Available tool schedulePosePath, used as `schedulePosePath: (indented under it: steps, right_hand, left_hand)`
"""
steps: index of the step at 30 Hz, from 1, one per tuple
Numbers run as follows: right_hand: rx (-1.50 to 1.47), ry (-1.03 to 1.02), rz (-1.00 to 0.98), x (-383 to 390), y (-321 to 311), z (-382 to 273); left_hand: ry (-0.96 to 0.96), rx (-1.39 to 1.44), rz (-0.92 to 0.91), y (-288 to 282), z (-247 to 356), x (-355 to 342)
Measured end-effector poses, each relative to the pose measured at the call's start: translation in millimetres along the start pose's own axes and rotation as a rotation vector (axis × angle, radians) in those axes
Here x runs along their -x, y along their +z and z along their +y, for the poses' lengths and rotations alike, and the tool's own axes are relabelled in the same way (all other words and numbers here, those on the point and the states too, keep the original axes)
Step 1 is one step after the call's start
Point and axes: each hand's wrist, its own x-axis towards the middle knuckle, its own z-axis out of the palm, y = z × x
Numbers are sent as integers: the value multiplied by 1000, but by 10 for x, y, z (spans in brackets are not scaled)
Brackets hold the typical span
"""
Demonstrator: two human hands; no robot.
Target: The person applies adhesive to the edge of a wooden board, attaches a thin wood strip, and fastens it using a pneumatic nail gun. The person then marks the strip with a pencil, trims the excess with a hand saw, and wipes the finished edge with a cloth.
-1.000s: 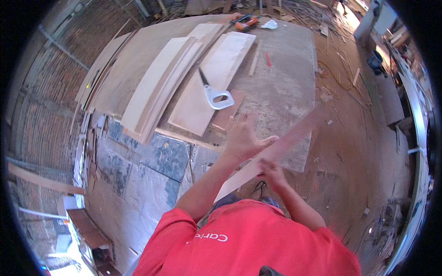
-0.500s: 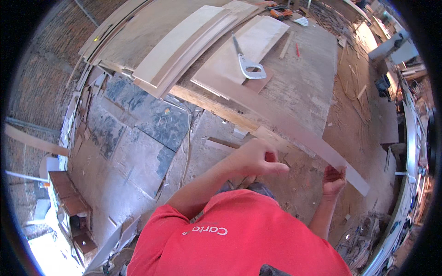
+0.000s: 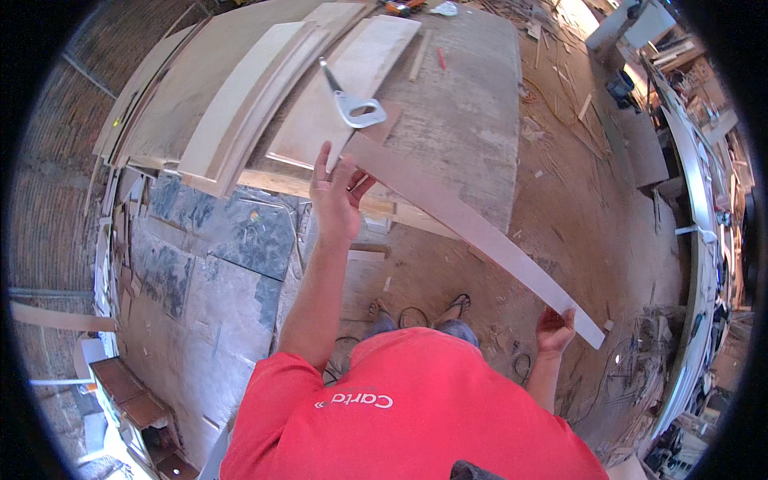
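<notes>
A long, thin wooden strip slants from the worktable down to the right. My right hand grips it close to its lower right end, fingers closed around the edge. My left hand is raised at the strip's upper left end, with its fingers spread and some of them against the strip's near edge; whether they bear its weight I cannot tell. Just beyond that end, a handsaw with a pale grey handle lies on a light wooden board. A small brown wood piece shows beside the saw handle.
Stacked long boards cover the left of the worktable. A red pencil-like stick and a narrow batten lie farther back, near an orange tool. Dark sheets lie on the floor at left; scraps litter the right.
My left hand has moved from in front of my body, up and left to the strip's far end, its fingers now spread. The head view has shifted to the right. My right hand keeps its grip.
</notes>
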Motion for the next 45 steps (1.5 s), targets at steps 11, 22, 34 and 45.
schedulePosePath:
  steps: [11, 22, 34, 45]
  right_hand:
    - [-1, 143, 376, -1257, -1617, -1036]
    - [-60, 407, 590, -2928, -1754, -1857]
    - [217, 445, 383, -3613, -1201, -2140]
    - [1429, 289, -162, -5306, -64, -2312]
  left_hand:
    - [-40, -284, -292, 2035, -1865, 878]
    - [-72, -234, -445, 3423, -2740, 1229]
    - [-174, -210, -494, 3780, -3028, 160]
    - [69, -305, -184, 4375, -3279, -771]
